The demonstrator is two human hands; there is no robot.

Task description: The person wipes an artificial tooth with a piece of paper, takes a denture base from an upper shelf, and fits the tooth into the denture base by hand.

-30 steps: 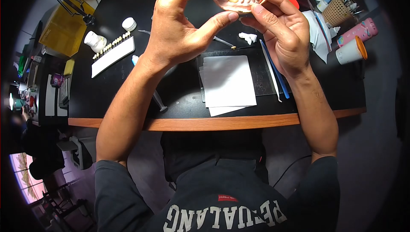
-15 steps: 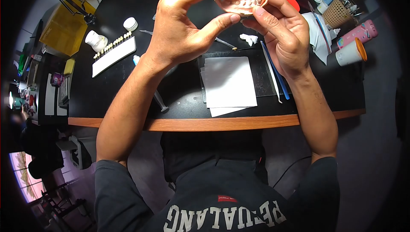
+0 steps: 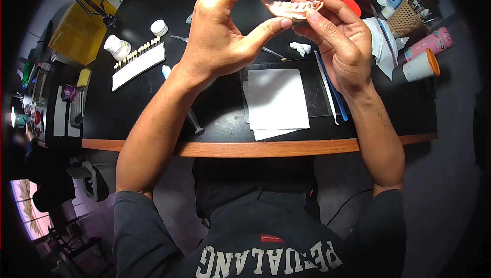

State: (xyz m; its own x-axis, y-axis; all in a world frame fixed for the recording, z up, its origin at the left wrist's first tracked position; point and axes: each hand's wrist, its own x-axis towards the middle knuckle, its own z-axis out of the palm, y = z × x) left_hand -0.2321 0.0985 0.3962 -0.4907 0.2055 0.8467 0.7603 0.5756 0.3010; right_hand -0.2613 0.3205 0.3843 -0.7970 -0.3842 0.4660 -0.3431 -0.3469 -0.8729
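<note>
A pinkish dental model (image 3: 290, 10) with a row of pale teeth is held up above the far part of the desk. The fingers and thumb of my right hand (image 3: 341, 40) grip it at its right end. My left hand (image 3: 220, 35) is open beside it, index finger raised clear above the teeth. Its thumb tip lies at the lower left edge of the model; whether they touch, I cannot tell. White paper sheets (image 3: 279, 99) lie below my hands. To their right are a white stick tool (image 3: 327, 89) and a blue one (image 3: 335, 91).
A tooth shade guide (image 3: 138, 68), a white bottle (image 3: 117, 48) and a round jar (image 3: 159, 27) stand at left. Toward the right are a red lid (image 3: 341, 1), a wicker basket (image 3: 409, 17) of brushes, a pink bottle (image 3: 429, 42) and an orange-rimmed cup (image 3: 420, 65).
My left index finger has lifted off the dental model, widening the gap to the thumb. The model sits slightly lower and further right in view, still in my right hand.
</note>
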